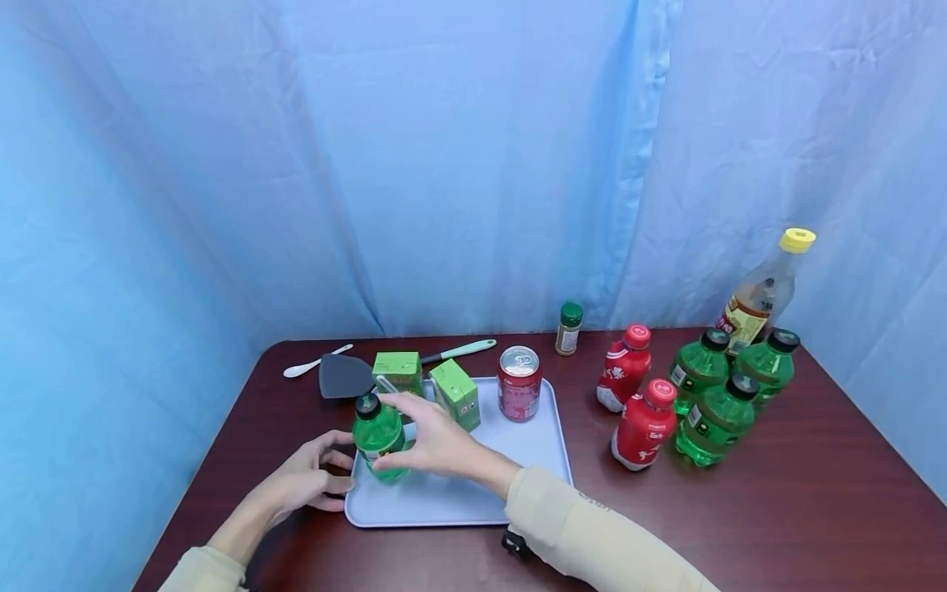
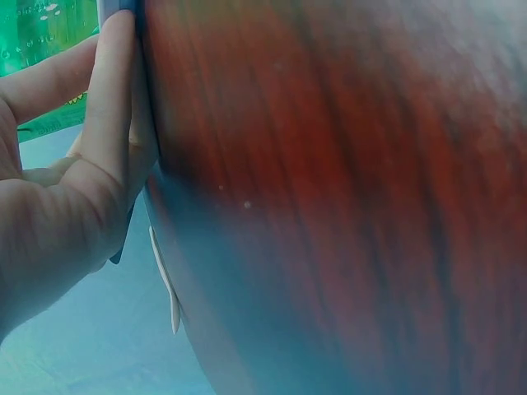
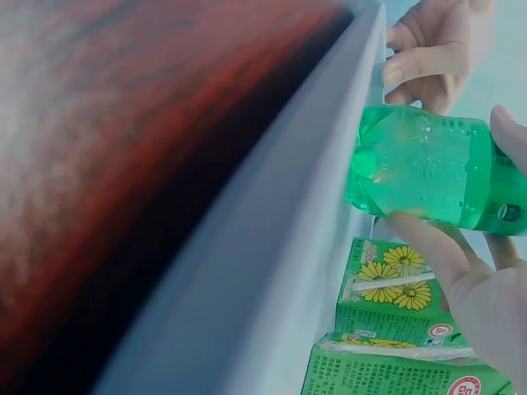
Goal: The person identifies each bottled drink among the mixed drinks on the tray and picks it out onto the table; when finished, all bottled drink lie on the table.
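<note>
My right hand [image 1: 436,440] grips a small green soda bottle [image 1: 376,436] with a black cap, thumb and fingers on opposite sides. The bottle stands upright over the left part of a pale tray [image 1: 459,501]; in the right wrist view its base [image 3: 362,169] is close at the tray surface. My left hand [image 1: 307,477] is at the tray's left edge, its fingers slightly bent, fingertips [image 2: 119,33] right at the rim. Behind the bottle are two green drink cartons [image 1: 457,395] [image 1: 399,370] with straws. A red can [image 1: 519,383] stands at the tray's back right.
Behind the tray lie a spatula [image 1: 346,376] and a white spoon [image 1: 302,369]. A green-lidded spice jar [image 1: 568,330] is at the back. To the right stand two red bottles [image 1: 644,427] [image 1: 625,370], several green soda bottles [image 1: 713,419] and a tall yellow-capped bottle [image 1: 762,296].
</note>
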Demonstrator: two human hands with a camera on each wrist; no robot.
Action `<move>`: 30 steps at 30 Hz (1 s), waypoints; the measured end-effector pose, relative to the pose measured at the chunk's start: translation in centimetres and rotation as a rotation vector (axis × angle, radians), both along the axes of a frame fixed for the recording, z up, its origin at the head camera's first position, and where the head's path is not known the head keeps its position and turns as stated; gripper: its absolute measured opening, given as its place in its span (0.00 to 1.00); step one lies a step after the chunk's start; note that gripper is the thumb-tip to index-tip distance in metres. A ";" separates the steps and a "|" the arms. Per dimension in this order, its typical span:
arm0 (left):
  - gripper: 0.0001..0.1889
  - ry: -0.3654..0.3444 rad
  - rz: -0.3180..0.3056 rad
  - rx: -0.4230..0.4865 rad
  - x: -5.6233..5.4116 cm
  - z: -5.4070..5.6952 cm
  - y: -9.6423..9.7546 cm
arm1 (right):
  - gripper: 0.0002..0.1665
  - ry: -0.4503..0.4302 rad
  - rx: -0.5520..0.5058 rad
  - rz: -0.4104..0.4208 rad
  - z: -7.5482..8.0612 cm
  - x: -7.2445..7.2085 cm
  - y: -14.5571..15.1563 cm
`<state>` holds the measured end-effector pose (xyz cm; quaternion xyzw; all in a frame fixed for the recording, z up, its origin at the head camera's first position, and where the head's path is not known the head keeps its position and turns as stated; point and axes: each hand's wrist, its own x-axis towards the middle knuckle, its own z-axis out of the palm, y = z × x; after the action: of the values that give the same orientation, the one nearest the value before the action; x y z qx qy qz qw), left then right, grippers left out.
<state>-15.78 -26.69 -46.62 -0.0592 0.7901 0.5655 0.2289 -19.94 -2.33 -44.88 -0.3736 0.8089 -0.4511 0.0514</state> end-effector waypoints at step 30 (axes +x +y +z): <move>0.37 0.024 -0.009 -0.007 0.3 0.2 0.1 | 0.44 0.026 -0.146 0.065 9.5 2.3 7.2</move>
<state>-15.51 -26.55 -46.40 -0.0495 0.7952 0.5621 0.2218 -17.61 4.89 -35.40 -0.4083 0.7620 -0.5019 0.0283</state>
